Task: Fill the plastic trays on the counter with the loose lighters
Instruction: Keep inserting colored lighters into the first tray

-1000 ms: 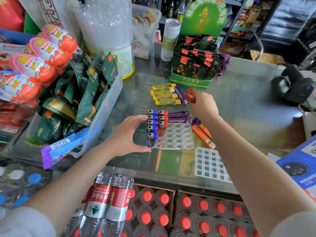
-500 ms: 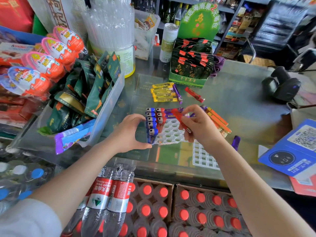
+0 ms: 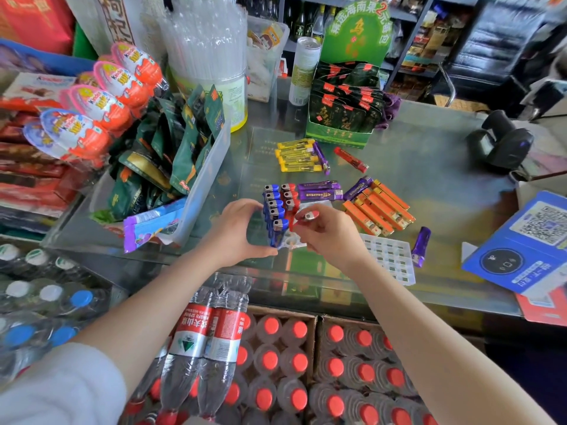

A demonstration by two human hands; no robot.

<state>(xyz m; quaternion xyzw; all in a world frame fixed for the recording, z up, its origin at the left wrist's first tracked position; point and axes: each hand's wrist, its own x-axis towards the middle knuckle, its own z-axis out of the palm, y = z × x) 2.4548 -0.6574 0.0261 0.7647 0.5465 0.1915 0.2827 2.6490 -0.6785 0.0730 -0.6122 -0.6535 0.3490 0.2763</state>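
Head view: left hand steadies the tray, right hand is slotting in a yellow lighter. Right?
Not quite. In the head view the left hand does steady the tray, but the lighter pinched in the right hand is red. The yellow lighters lie loose farther back on the counter.

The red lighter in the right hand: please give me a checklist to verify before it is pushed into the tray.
1. Right hand holds the red lighter firmly: ok, fingers pinch it, metal cap up.
2. Left hand steadies the tray: ok, it grips the tray's left side beside the blue lighters.
3. Free slot next in the red row: cannot tell, the hands hide that part.
4. Lighter lined up over a slot: cannot tell, its lower end is hidden.
5. More stock within reach: ok, the orange lighters and yellow lighters lie loose on the counter.
6. Second tray ready: ok, it lies to the right, with no lighters in it.
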